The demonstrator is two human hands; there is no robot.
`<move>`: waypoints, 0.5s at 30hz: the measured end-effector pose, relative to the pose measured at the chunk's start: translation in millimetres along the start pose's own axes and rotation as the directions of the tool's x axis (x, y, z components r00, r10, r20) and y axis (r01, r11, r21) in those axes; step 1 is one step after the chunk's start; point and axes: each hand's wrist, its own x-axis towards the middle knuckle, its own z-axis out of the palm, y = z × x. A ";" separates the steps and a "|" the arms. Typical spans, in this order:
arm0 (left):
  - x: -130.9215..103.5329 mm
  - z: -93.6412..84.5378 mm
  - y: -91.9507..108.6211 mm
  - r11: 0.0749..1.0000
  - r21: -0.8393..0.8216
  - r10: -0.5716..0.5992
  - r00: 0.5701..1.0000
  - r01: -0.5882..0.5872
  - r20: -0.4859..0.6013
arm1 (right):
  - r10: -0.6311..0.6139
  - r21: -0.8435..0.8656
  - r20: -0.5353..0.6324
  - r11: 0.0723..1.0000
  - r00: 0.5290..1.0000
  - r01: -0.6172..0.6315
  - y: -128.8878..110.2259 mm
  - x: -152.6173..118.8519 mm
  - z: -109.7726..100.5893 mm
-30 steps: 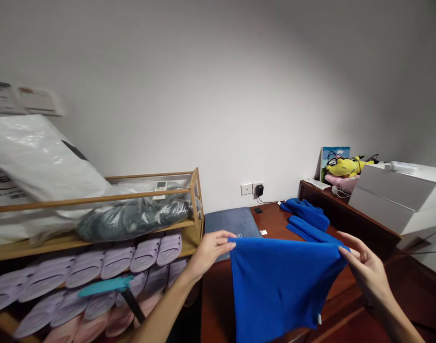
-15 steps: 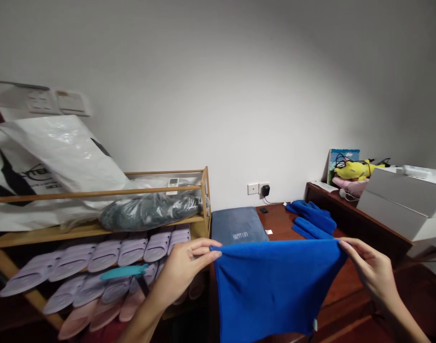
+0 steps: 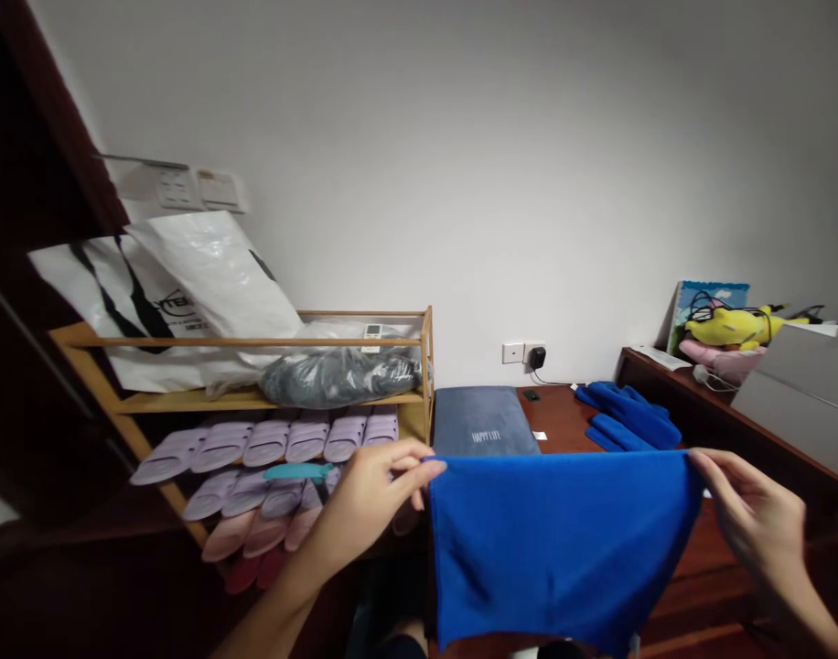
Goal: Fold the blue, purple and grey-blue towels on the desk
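A blue cloth (image 3: 556,540) hangs stretched between my two hands, its top edge nearly level. My left hand (image 3: 384,490) pinches the upper left corner between thumb and fingers. At the upper right corner, my right hand (image 3: 755,508) pinches the cloth the same way. Behind it, more blue cloths (image 3: 625,416) lie crumpled on the reddish-brown wooden table (image 3: 563,421). A grey-blue cushion (image 3: 480,416) with "HAPPY LIFE" lettering rests on that table, its near edge hidden by the held cloth.
To the left stands a wooden rack (image 3: 268,343) with several slippers (image 3: 268,444), white bags (image 3: 213,265) and a plastic-wrapped dark bundle (image 3: 343,375). A black plug (image 3: 536,358) sits in the wall socket. At right are a yellow plush toy (image 3: 727,327) and grey-white boxes (image 3: 803,394).
The view has swung left, so the rack and table appear further right. The cloth's top edge is pulled straighter and its lower edge sits higher. Both hands keep their pinch.
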 end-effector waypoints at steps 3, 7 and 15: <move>16.2 9.6 -23.8 0.997 -0.076 -0.031 0.999 0.033 0.037 | 0.023 0.098 0.110 0.995 0.994 -0.034 19.2 3.8 30.6; 44.2 24.8 -74.3 0.991 -0.109 -0.073 0.997 0.071 -0.010 | 0.041 0.111 0.307 0.991 0.951 -0.079 49.5 15.8 76.5; 92.7 69.0 -162.6 0.955 -0.125 -0.277 0.958 0.268 -0.067 | 0.184 0.073 0.329 0.973 0.926 -0.219 92.9 18.0 163.5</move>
